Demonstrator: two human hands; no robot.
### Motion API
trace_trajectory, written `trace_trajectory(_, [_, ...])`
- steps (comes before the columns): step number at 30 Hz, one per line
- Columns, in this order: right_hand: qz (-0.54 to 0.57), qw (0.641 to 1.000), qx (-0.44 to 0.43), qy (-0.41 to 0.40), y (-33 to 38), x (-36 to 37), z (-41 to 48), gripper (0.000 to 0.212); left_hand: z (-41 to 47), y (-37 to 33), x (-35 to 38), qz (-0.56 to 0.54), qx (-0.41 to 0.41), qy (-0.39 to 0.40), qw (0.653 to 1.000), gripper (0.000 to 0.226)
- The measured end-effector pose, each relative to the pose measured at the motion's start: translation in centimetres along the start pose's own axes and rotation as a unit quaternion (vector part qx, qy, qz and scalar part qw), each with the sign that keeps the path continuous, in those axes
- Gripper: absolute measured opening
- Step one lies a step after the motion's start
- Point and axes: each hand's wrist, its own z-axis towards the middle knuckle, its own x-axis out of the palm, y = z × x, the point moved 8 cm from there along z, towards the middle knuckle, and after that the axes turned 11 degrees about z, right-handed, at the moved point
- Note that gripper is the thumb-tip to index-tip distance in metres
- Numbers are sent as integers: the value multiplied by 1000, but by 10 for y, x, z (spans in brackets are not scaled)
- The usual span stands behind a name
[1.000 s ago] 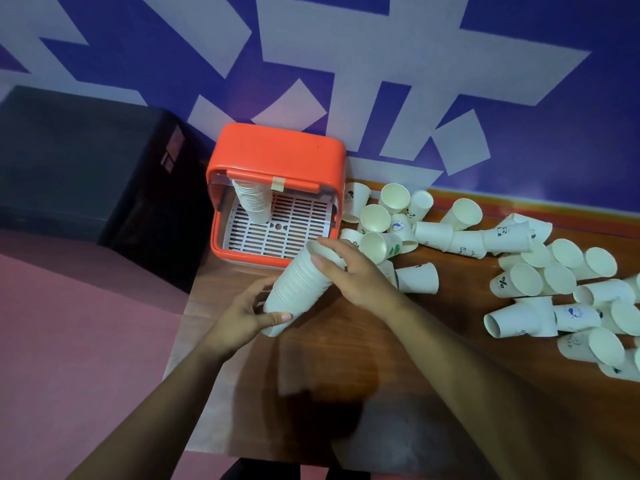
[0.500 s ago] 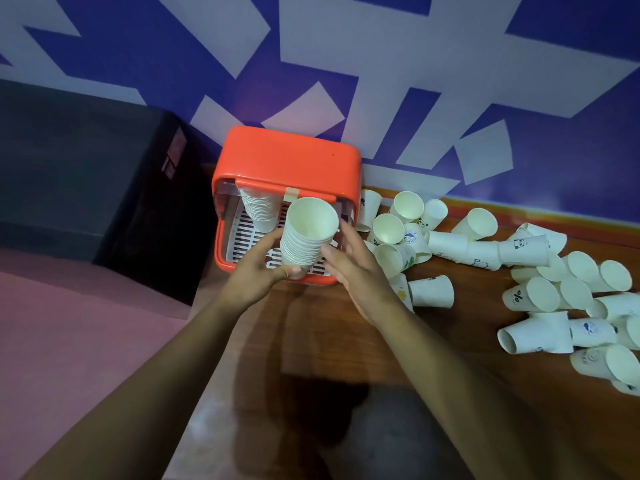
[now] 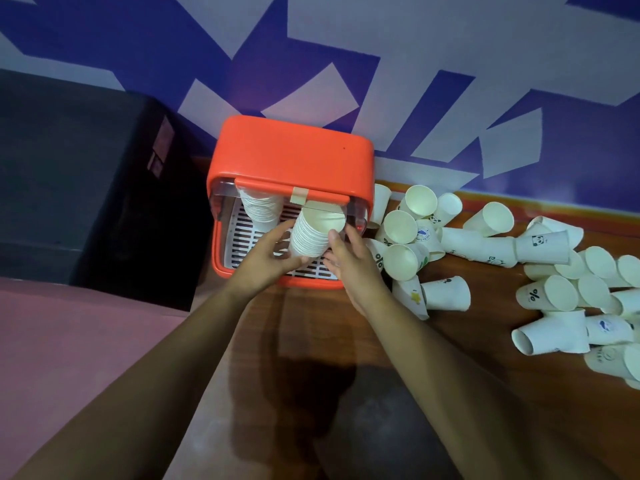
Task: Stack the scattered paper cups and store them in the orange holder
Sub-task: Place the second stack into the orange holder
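Note:
An orange holder with a white slatted floor stands at the table's far left, open toward me. A stack of white paper cups stands inside at the back left. A second tall stack of cups stands upright on the slatted floor. My left hand grips its lower part from the left. My right hand touches its right side with fingers spread. Several loose paper cups lie scattered on the table to the right.
The wooden table runs along a blue and white wall. A black box stands left of the holder, beyond the table edge. Pink floor shows at the lower left.
The stack of cups went from tilted above the table to upright inside the holder. Both hands moved forward with it.

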Motion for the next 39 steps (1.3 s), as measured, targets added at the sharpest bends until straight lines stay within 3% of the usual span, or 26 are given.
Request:
trace_trajectory(8, [66,998,8,-17,-3,4,6,34,6,-9,-1,1,32,-22,999,54])
trace_trajectory(12, [131,990,22,-54,-7,1,16,19,20,-9,0,-1,20,-50,999,54])
trace_trajectory(17, [113,992,16,-62,-15,-1,29,32,34,-2,8,-21,2,-68,997,55])
trace_trajectory(26, [19,994,40,-100,-16,-12,49,46,55,-8,19,-41,-14,-77,996,36])
trace_trajectory(29, [8,995,36,-97,-10,-13,50,32,52,-11,20,-35,-18,-71,997,34])
trace_trajectory(31, [-28,995,21,-89,1,-13,40,17,44,-12,19,-32,-22,-67,997,40])
trace_trajectory(34, [-155,987,-6,-49,14,-23,7,32,21,-10,11,-1,-32,-86,996,40])
trace_trajectory(36, [-252,966,-47,-38,15,-43,-17,36,3,-9,9,19,-23,-94,995,23])
trace_trajectory(39, [-387,915,-68,-89,14,-95,-43,38,-13,-17,25,41,2,-72,997,12])
